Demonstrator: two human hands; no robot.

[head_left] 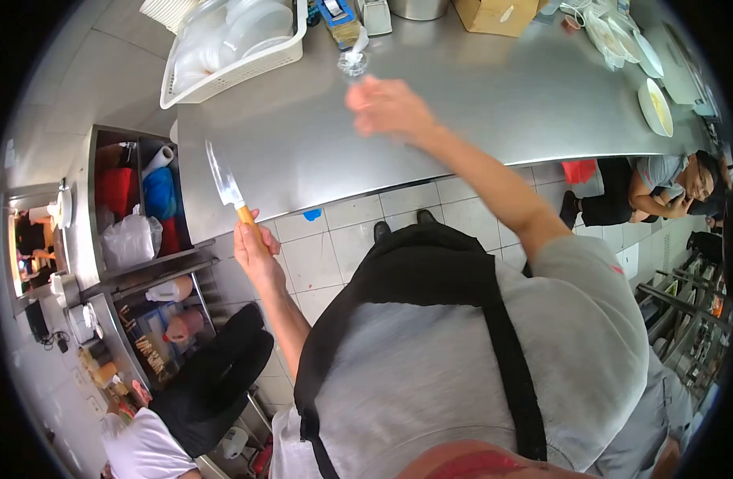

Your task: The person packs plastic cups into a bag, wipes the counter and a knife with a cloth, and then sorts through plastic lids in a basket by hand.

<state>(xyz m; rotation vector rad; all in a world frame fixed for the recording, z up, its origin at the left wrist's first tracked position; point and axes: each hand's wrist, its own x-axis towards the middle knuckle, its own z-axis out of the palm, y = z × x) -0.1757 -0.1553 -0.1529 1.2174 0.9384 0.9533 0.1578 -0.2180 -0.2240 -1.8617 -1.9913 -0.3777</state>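
My left hand (256,247) holds a knife by its yellow-orange handle, low at the counter's front edge. The knife's blade (225,180) points up and away over the steel counter (302,152). Over the middle of the counter is my right hand (386,108), blurred by motion; its fingers are smeared, and I cannot make out whether they hold anything. Just beyond its fingertips sits a crumpled clear plastic piece (353,63), beside a blue-and-tan packet (342,25).
A white basket (246,74) of clear plastic lids stands at the back left, a cardboard box (496,16) at the back. A white bowl (655,108) is at the right. One person (657,188) sits beyond the counter's right end; another (155,439) is at lower left.
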